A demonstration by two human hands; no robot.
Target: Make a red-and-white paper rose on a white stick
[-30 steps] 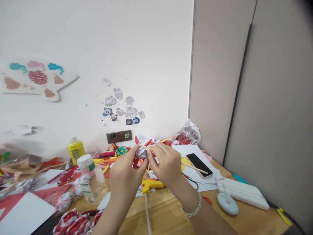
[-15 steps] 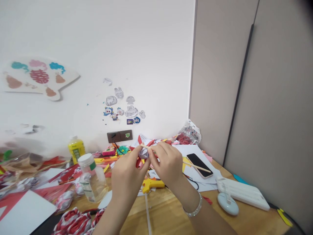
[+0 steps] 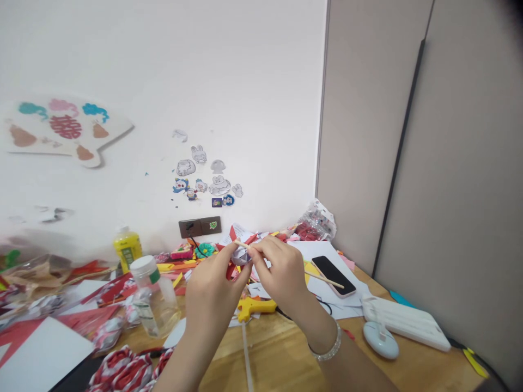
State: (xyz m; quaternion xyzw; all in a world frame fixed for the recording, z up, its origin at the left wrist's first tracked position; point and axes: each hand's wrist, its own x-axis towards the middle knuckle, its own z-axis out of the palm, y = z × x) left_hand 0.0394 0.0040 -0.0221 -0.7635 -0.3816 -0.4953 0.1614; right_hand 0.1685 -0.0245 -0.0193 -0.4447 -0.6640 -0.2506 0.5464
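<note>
My left hand (image 3: 214,280) is closed round a crumpled whitish paper piece (image 3: 241,256) with red pointed strips (image 3: 232,234) sticking out around it. My right hand (image 3: 280,269) pinches a thin wooden stick (image 3: 327,280). One end of the stick lies across the top of the crumpled paper near my left thumb; its other end passes out behind my right hand, over a phone. Fingers cover part of the paper, so I cannot tell whether the stick is fixed to it. Below my hands a yellow glue gun (image 3: 255,307) rests on the table with a pale glue stick.
A clear jar with white lid (image 3: 153,299) and a yellow bottle (image 3: 127,249) stand at left. Paper scraps line the wall. A black-screened phone (image 3: 333,275) lies on white paper at right, near a white power strip (image 3: 412,324) and a pale oval device (image 3: 381,340).
The stick's far end has shifted slightly left over the phone. My right hand and wrist have moved a little to the right. My left hand keeps its hold on the paper.
</note>
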